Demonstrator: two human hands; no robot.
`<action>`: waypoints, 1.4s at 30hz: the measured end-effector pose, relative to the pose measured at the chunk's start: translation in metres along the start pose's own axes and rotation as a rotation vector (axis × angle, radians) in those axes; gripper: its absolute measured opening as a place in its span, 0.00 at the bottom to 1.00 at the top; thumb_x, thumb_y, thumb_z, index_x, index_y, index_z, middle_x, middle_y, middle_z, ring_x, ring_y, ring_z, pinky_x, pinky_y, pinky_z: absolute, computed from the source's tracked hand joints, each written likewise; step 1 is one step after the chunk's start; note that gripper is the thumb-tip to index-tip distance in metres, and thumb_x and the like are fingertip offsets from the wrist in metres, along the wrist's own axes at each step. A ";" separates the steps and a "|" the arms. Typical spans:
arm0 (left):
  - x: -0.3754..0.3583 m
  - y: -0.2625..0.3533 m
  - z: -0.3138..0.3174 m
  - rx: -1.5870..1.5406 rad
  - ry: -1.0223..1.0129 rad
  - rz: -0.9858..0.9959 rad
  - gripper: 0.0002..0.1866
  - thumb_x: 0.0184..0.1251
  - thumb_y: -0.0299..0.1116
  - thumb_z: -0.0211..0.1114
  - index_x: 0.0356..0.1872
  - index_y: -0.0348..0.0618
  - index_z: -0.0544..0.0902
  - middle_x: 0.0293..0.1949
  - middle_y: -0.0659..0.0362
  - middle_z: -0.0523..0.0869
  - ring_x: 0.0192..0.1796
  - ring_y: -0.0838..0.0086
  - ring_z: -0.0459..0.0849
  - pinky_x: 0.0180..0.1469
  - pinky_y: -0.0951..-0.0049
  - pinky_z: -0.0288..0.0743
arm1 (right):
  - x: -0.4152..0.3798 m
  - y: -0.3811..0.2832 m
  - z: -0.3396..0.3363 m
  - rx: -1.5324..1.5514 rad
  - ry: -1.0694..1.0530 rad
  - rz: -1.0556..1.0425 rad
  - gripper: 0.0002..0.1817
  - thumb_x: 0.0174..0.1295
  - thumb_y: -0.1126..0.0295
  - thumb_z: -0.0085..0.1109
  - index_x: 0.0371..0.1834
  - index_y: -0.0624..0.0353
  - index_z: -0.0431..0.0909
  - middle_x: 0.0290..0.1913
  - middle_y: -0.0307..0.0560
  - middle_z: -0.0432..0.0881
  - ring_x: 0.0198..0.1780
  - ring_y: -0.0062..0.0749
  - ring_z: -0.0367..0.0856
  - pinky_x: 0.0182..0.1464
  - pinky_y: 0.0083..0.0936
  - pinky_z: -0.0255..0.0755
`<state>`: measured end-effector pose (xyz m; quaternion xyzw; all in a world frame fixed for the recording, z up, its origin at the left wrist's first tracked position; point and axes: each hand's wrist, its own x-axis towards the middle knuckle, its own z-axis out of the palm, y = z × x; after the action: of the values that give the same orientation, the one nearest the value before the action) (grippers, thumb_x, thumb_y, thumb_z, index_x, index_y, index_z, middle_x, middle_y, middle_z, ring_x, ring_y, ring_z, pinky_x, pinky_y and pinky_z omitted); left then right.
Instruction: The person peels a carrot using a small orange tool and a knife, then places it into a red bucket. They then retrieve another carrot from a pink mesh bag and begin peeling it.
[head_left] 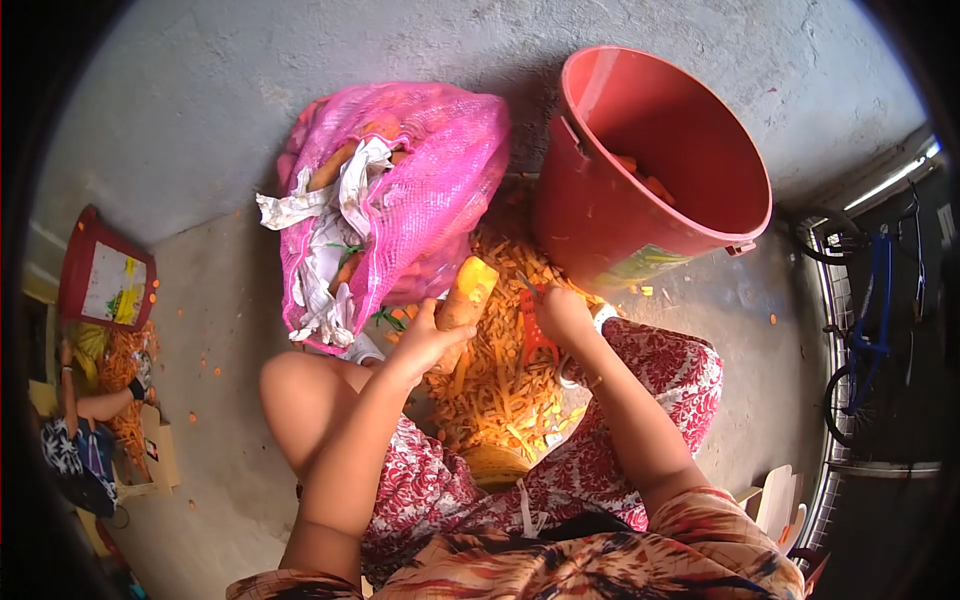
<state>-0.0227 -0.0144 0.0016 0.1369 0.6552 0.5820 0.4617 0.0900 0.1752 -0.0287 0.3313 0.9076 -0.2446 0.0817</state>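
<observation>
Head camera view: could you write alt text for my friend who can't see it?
The person's left hand holds a partly peeled orange vegetable and the right hand a red-handled tool, above a heap of orange peelings. Beyond them stand a bulging pink mesh sack and a red bucket.

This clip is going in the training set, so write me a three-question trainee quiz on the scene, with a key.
1. What does the left hand hold, and in what state is it?
2. True or false: in the picture, the pink sack lies to the left of the large bucket.
3. Where is the heap of peels?
A) On the person's lap
B) On the floor
C) Over the large bucket's rim

Key:
1. A vegetable, partly peeled, bright at its far end.
2. True.
3. B.
</observation>
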 end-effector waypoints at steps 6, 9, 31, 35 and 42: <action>0.009 -0.002 0.000 -0.011 -0.043 0.067 0.30 0.47 0.31 0.65 0.52 0.35 0.62 0.43 0.54 0.75 0.43 0.72 0.76 0.45 0.74 0.70 | -0.009 -0.013 -0.018 0.108 0.040 -0.060 0.13 0.55 0.65 0.46 0.35 0.64 0.71 0.31 0.60 0.78 0.36 0.53 0.77 0.39 0.42 0.70; 0.008 0.006 -0.002 -0.327 -0.240 0.005 0.26 0.51 0.33 0.60 0.51 0.36 0.63 0.39 0.54 0.76 0.36 0.73 0.77 0.38 0.73 0.72 | -0.014 -0.021 -0.021 0.115 0.017 -0.076 0.12 0.55 0.65 0.47 0.34 0.63 0.70 0.30 0.60 0.77 0.35 0.53 0.76 0.39 0.42 0.70; 0.007 0.019 0.005 -0.903 -0.763 0.108 0.46 0.48 0.74 0.35 0.48 0.37 0.69 0.19 0.56 0.71 0.15 0.71 0.72 0.28 0.66 0.70 | -0.032 -0.032 -0.048 0.176 0.001 -0.145 0.11 0.54 0.64 0.50 0.30 0.61 0.69 0.28 0.59 0.77 0.34 0.53 0.76 0.37 0.42 0.68; 0.005 0.027 0.004 -0.954 -0.855 0.072 0.43 0.53 0.70 0.35 0.51 0.37 0.65 0.17 0.54 0.72 0.14 0.69 0.73 0.29 0.60 0.72 | -0.032 -0.031 -0.048 0.180 -0.001 -0.152 0.11 0.54 0.64 0.50 0.30 0.61 0.69 0.27 0.59 0.77 0.34 0.53 0.76 0.37 0.42 0.68; 0.012 0.018 0.008 -0.895 -0.633 -0.051 0.35 0.59 0.65 0.33 0.50 0.43 0.65 0.19 0.53 0.73 0.14 0.69 0.74 0.26 0.61 0.74 | -0.031 -0.029 -0.044 0.144 0.121 -0.134 0.10 0.55 0.65 0.47 0.30 0.61 0.68 0.25 0.59 0.77 0.30 0.54 0.76 0.33 0.43 0.70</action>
<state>-0.0298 0.0043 0.0133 0.0795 0.1761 0.7227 0.6635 0.0958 0.1611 0.0303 0.2889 0.9111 -0.2937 -0.0139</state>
